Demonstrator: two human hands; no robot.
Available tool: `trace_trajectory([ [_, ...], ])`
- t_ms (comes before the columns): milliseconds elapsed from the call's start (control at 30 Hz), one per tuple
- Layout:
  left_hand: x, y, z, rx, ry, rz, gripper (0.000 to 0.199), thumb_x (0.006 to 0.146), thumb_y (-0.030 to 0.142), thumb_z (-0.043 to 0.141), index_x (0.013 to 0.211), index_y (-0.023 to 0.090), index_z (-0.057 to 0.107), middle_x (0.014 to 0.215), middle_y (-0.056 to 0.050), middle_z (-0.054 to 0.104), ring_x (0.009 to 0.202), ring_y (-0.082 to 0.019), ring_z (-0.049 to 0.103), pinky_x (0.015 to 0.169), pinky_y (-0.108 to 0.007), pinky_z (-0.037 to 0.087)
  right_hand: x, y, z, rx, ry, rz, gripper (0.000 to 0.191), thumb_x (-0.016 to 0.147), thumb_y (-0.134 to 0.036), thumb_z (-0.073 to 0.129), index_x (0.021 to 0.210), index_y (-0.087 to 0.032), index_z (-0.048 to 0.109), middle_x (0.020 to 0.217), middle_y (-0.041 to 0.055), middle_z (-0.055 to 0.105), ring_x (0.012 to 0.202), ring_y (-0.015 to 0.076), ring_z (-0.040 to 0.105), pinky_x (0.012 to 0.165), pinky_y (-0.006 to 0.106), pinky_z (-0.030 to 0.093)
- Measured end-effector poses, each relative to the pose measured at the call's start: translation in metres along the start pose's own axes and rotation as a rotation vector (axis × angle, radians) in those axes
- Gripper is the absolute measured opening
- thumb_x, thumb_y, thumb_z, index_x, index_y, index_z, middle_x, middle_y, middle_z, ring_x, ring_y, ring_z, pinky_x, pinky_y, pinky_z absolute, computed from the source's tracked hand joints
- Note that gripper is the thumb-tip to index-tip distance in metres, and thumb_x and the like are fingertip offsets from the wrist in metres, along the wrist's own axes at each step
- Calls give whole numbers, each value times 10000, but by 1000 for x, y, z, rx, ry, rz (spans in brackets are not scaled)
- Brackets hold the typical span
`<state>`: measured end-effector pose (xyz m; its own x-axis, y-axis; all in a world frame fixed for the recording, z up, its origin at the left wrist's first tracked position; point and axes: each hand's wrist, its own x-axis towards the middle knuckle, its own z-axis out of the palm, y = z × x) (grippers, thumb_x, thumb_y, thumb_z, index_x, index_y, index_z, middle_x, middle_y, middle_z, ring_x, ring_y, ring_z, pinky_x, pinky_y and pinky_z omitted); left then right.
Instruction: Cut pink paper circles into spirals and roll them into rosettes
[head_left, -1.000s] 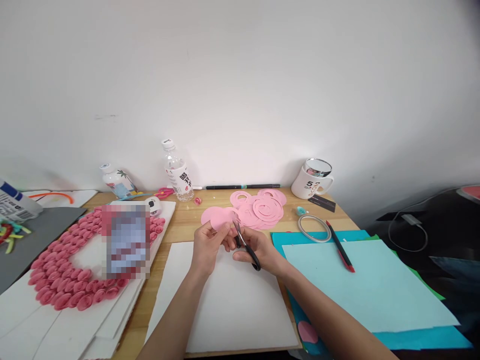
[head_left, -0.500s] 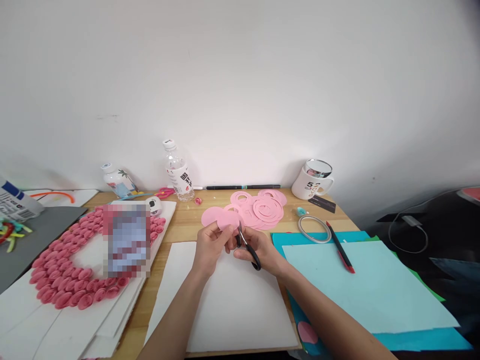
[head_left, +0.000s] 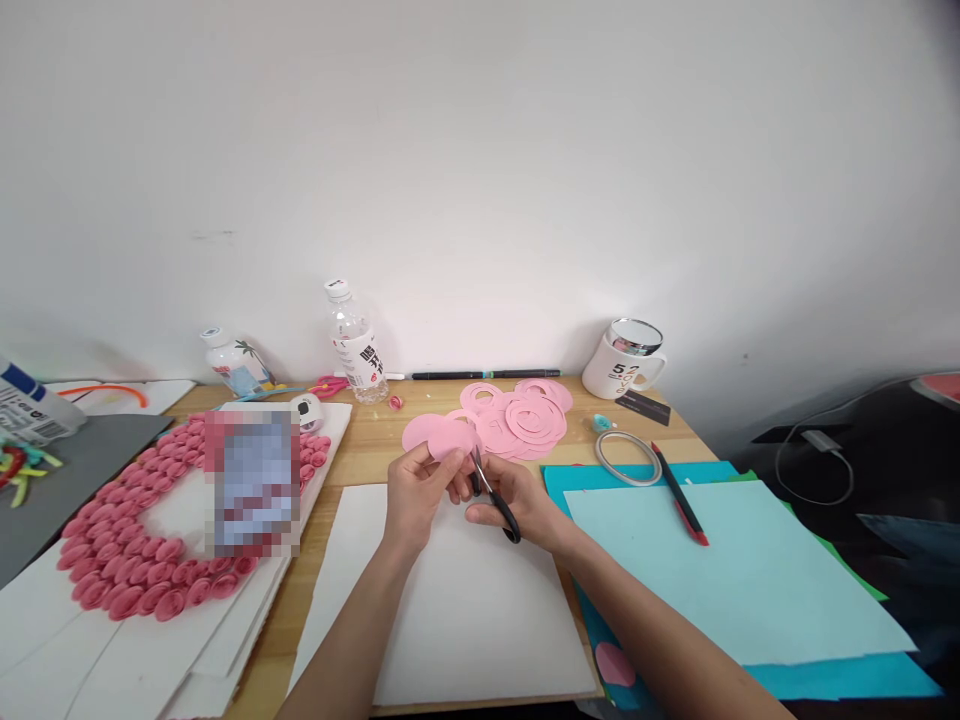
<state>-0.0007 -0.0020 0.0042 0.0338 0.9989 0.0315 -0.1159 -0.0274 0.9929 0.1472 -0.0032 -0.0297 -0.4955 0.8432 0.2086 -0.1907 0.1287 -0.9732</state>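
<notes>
A round piece of pink paper (head_left: 450, 437) is pinched between the thumb and fingers of my left hand (head_left: 416, 495). My right hand (head_left: 521, 500) is closed on black-handled scissors (head_left: 495, 492), whose blades point up at the right edge of that piece. Both hands are close together above the top part of a white board (head_left: 480, 610). Just beyond them, cut pink paper rings and spirals (head_left: 525, 420) lie in a pile on the wooden table (head_left: 307, 560).
On the left, a ring of pink paper flowers (head_left: 135, 530) sits on white sheets. Behind stand a water bottle (head_left: 360, 350) and a mug (head_left: 622, 362). Right are a tape ring (head_left: 602, 452), a red-black pen (head_left: 681, 495) and light blue paper (head_left: 735, 570).
The pink piece and my left hand have shifted very slightly left. The scissors' blades have tilted a little more to the left against the paper's edge.
</notes>
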Motion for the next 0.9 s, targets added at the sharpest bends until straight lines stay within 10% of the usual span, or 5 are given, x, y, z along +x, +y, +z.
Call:
trace_trajectory([
  [900,-2,0,3,-25,-46,-67,198,706,306,647,627,128,605,503,-7,590,413,-107,521,410,-228,436,2,-14,6,33,23,16,380,704,-457,661,868,-172,472,711,-2,461,677,132,456,617,262,383],
])
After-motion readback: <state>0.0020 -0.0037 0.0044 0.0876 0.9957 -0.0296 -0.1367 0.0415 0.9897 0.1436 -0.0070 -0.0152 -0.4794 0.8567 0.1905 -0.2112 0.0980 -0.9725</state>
